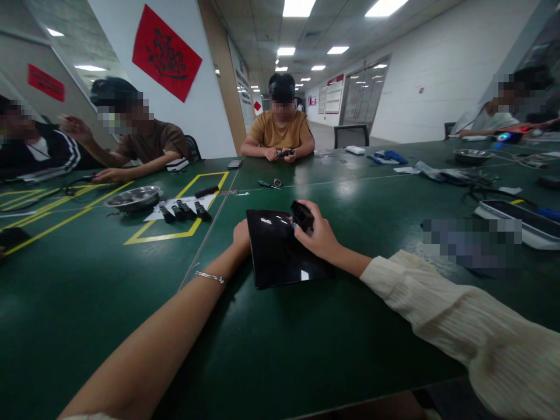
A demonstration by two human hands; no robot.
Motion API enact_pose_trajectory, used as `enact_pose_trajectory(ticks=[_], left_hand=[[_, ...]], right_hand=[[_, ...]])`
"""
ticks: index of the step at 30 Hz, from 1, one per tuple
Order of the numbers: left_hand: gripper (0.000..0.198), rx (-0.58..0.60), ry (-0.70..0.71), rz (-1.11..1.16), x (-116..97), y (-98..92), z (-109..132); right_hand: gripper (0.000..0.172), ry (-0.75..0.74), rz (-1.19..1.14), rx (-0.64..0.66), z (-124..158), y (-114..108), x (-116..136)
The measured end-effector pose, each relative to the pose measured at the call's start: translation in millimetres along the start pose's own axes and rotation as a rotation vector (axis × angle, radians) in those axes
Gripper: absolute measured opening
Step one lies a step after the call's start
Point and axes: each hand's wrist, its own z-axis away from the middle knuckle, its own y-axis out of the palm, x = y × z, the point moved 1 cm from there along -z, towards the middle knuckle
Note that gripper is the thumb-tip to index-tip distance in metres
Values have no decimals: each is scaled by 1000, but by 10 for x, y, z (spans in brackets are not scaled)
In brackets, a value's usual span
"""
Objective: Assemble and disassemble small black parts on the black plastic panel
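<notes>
A glossy black tablet [280, 251] lies flat on the green table [306, 338] in front of me. My left hand [241, 233] rests against its left edge, fingers tucked behind it and out of sight; a thin bracelet [210, 276] circles that wrist. My right hand [317, 233] is closed on a small black plastic block [301, 216], held over the tablet's upper right corner. A cream ribbed sleeve covers my right forearm.
A metal bowl [133, 198] and several small black parts [186, 210] on white paper sit at the left inside yellow tape lines. Pliers [269, 184] lie further back. Other people sit around the table. A white-edged tray [520, 219] and cables lie at the right.
</notes>
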Motion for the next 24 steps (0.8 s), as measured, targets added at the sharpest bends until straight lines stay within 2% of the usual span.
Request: enact_pose_trajectory(ticks=[4, 7, 9, 12, 16, 18, 22, 24], left_hand=[[28, -44, -90, -85, 53, -120, -41], [35, -93, -180, -23, 95, -133, -67], [37, -149, -204, 54, 128, -122, -87], [36, -224, -224, 161, 172, -100, -107], [34, -244, -196, 240, 196, -60, -123], [32, -224, -156, 252, 195, -38, -128], [33, -218, -135, 261, 190, -24, -122], [33, -224, -139, 271, 186, -31, -112]], right_hand=[[56, 16, 96, -17, -11, -4, 5], [55, 18, 198, -20, -17, -4, 15], [56, 17, 258, 22, -27, 8, 23], [57, -22, 323, 153, -47, 46, 31], [59, -64, 355, 226, -52, 81, 24], [64, -115, 375, 168, -29, 74, 33], [73, -285, 490, -29, 85, 24, 141], [72, -421, 520, -50, 177, 22, 246]])
